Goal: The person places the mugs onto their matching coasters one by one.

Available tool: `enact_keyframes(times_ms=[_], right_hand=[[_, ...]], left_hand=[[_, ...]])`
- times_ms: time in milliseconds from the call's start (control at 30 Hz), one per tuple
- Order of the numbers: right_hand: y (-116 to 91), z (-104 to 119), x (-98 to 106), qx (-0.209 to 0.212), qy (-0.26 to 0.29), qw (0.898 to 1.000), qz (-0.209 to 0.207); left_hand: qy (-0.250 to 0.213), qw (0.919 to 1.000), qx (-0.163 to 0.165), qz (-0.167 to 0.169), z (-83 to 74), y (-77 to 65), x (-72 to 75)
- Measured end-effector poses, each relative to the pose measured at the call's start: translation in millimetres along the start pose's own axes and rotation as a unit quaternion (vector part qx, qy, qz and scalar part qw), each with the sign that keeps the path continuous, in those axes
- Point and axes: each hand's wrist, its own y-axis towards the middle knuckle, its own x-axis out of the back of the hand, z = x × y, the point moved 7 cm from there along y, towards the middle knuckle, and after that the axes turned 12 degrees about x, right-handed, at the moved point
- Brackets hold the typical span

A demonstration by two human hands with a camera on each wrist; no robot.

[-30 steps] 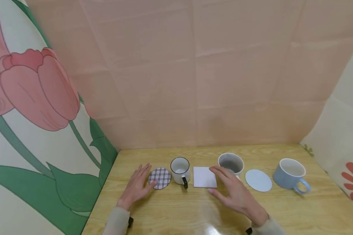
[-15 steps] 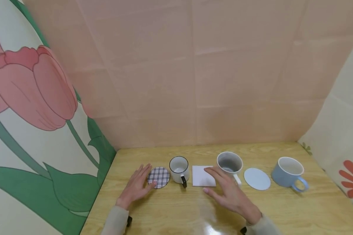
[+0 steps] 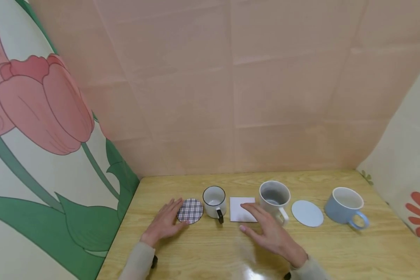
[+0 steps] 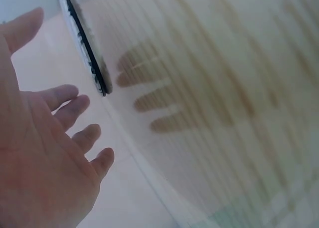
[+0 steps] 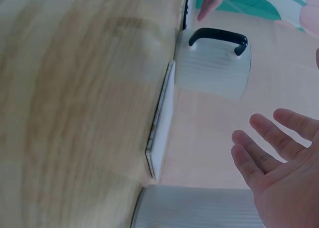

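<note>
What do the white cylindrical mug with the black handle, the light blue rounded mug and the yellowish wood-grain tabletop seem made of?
White black-handled mug: smooth enamelled metal or glazed ceramic; the dark rim line fits either. Light blue mug: smooth, probably glazed ceramic, given its even colour and pale interior. Tabletop: glossy wood or laminate, from its grain streaks and bright reflection.

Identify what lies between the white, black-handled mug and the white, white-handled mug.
In the head view, a flat, white, square coaster lies between them.

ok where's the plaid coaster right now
In the head view, the plaid coaster lies left of centre, between the left hand and the black-handled mug.
</note>
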Motion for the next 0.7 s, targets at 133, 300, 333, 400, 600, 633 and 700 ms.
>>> enact_keyframes(times_ms=[133,300,333,400,600,633,700], right_hand=[[0,1,-5,-0.002,0.006,1.000,0.008],[0,0,-10,-0.016,0.017,1.000,0.011],[1,0,-11,-0.018,0.019,1.000,0.009],[1,-1,-13,-0.020,0.023,1.000,0.003],[4,0,-17,-0.008,0.041,0.999,0.000],[5,0,-19,-0.007,0.047,0.999,0.001],[6,1,-21,-0.002,0.060,0.998,0.000]], left_hand=[[0.003,0.9999,0.003,0.014,2.2,0.6,-2.8],[0.000,0.9996,0.010,0.024,4.2,1.4,-5.7],[-0.001,0.9996,0.013,0.025,4.8,1.8,-6.3],[0.001,0.9994,0.018,0.031,5.8,2.4,-7.4],[-0.001,0.9984,0.026,0.049,7.8,2.4,-9.8],[-0.003,0.9985,0.024,0.049,7.7,2.2,-9.4],[-0.008,0.9984,0.023,0.050,7.3,1.5,-8.1]])
